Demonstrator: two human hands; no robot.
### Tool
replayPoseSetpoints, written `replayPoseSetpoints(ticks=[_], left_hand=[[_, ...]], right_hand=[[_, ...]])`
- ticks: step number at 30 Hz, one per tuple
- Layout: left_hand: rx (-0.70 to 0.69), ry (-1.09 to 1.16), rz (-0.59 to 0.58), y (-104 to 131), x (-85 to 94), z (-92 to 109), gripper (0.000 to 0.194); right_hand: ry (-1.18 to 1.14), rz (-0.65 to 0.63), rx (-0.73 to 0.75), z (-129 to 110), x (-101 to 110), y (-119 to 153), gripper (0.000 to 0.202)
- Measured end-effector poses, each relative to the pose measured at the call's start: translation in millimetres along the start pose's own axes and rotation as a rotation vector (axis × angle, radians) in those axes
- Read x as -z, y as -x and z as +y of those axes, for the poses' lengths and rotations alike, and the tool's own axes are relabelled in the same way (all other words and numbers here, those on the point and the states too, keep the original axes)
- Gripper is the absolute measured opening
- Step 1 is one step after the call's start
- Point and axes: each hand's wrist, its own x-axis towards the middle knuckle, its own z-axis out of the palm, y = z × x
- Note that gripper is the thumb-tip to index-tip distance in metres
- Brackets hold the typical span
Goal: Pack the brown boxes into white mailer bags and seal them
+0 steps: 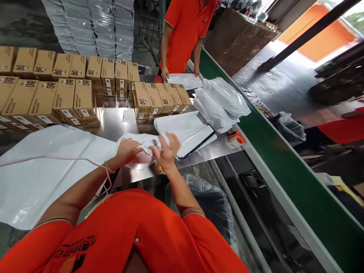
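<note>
1. Over the near edge of the metal table, a white bag is bunching between the person's two hands.
2. The left hand is gripping that bag, its fingers curling closed over the plastic with the knuckles up; the left forearm is slanting in across the table's near side.
3. The right hand is blurring beside the bag's right side, above the table's near edge; its fingers are bending and standing partly apart, the forearm is rising steeply from below, and whether the fingers are pinching the plastic I cannot tell.
4. A pink cord is crossing a large white sheet at the table's left and passing over the left forearm near the wrist.
5. On the table's right part, flat white bags are lying in a pile, with a tape dispenser sitting at the table's right end.
6. Cardboard boxes are standing in rows along the table's far side.
7. Beyond the table's far right corner, a co-worker is holding another white bag with both hands.
</note>
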Motion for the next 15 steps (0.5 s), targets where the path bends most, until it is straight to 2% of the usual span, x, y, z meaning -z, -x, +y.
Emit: replayPoseSetpoints(ticks=[1, 2, 4, 6, 8, 10, 12, 15], left_hand=[[0.004, 0.026, -0.017, 0, 3.2, 0, 0.058], [0.004, 0.051, -0.028, 0, 5.6, 1, 0.057], [0.014, 0.084, -0.045, 0, 8.3, 4, 0.056], [0.041, 0.086, -0.069, 0, 9.5, 6, 0.056], [0.065, 0.073, -0.107, 2, 10.6, 9, 0.057], [0.073, 0.056, -0.148, 4, 12.0, 12, 0.058], [0.081, 0.031, -0.101, 5, 13.2, 15, 0.057], [0.046, -0.031, 0.103, 3, 14.1, 17, 0.054]], right_hand=[[0.046, 0.038, 0.018, 1, 2, 6, 0.051], [0.074, 0.025, 0.041, 2, 0, 11, 0.052], [0.096, -0.086, 0.077, 2, -9, 16, 0.05], [0.107, -0.188, 0.058, -2, -23, 15, 0.039], [0.118, -0.23, 0.009, -6, -35, 11, 0.036], [0.12, -0.256, -0.014, -10, -39, 5, 0.042], [0.126, -0.271, -0.032, -15, -37, 1, 0.046], [0.157, -0.289, -0.077, -25, -32, 0, 0.043]])
